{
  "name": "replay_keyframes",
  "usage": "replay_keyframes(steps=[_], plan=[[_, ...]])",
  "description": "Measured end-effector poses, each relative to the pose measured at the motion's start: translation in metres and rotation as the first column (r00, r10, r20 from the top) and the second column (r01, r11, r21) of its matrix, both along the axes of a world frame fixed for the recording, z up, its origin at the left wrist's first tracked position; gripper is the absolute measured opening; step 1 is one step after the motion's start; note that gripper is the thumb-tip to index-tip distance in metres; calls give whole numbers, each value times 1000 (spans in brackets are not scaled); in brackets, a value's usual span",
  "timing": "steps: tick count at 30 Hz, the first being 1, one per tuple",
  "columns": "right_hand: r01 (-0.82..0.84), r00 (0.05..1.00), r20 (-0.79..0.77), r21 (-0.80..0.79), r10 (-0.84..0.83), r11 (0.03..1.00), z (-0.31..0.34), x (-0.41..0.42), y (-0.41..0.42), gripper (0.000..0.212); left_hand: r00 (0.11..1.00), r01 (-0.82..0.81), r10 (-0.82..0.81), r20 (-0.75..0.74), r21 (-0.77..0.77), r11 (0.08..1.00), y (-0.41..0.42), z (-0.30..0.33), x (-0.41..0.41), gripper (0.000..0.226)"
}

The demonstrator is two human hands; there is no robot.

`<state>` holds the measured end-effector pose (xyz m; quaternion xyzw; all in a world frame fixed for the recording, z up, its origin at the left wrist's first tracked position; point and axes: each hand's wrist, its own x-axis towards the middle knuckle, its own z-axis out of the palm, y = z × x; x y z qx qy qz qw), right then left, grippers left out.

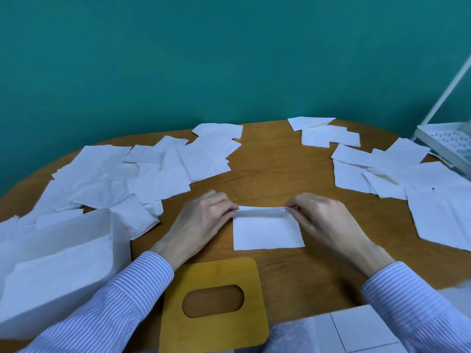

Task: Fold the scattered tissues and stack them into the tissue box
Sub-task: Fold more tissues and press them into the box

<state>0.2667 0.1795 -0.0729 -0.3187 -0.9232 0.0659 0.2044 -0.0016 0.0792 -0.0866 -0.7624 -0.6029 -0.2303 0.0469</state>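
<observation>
At the middle of the wooden bench (pixel 270 159) lies a white tissue (pixel 267 233), its far edge lifted and curled toward the person along a fold line. The left hand (pixel 201 222) pinches the far left corner of that tissue between thumb and curled fingers, and the right hand (pixel 323 217) pinches the far right corner the same way; each grip is closed tight on the thin raised edge, while the near part of the tissue rests flat on the wood. Both arms wear blue-and-white striped sleeves (pixel 122 296). The tissue box (pixel 58 263), white and translucent, stands at about 8 o'clock from the held tissue, its top open, with white sheets showing inside. Its wooden lid (pixel 214 281), with an oval slot, lies flat at 6 o'clock, just beside the left sleeve and near the tissue's near edge. A broad spread of loose tissues (pixel 142 171) overlaps from 9 to 11 o'clock, some touching the box's far side. Another spread (pixel 397 171) lies from 1 to 3 o'clock, well apart from the held one. A white metal rack (pixel 451 143) stands at the bench's right edge at 2 o'clock, and a teal wall (pixel 229 59) rises behind.
</observation>
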Motion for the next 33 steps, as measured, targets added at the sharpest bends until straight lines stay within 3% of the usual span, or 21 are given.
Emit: replay_keyframes(steps=[6, 13, 15, 18, 21, 25, 28, 33], plan=[[5, 996, -87, 7, -4, 1000, 14, 3, 2, 16, 997, 46, -46, 66, 0, 999, -2, 20, 3, 21], [-114, 986, 125, 5, 113, 993, -18, 32, -27, 13, 987, 158, -160, -6, -136, 978, -26, -6, 8, 27], [-125, 976, 176, -18, 126, 992, -23, 36, -28, 16, 982, 185, -175, 66, -188, 965, -29, -11, 11, 31], [-87, 989, 124, 0, 86, 996, -12, 35, -24, 23, 971, 182, -149, 190, -173, 968, -30, -11, 15, 34], [-41, 997, 69, -4, 41, 999, -5, 24, -16, 32, 989, 140, -119, 90, -284, 949, -17, -11, 15, 45], [-122, 954, 273, -19, 123, 992, -20, 0, -11, 55, 975, 162, -211, -69, -424, 891, -5, -18, 15, 53], [-150, 915, 375, -34, 152, 988, -38, 2, -10, 64, 979, 162, -200, -47, -417, 894, -4, -16, 15, 50], [-88, 967, 242, 2, 85, 996, -34, 4, -7, 50, 995, 94, -100, -6, -305, 948, 11, -19, 16, 50]])
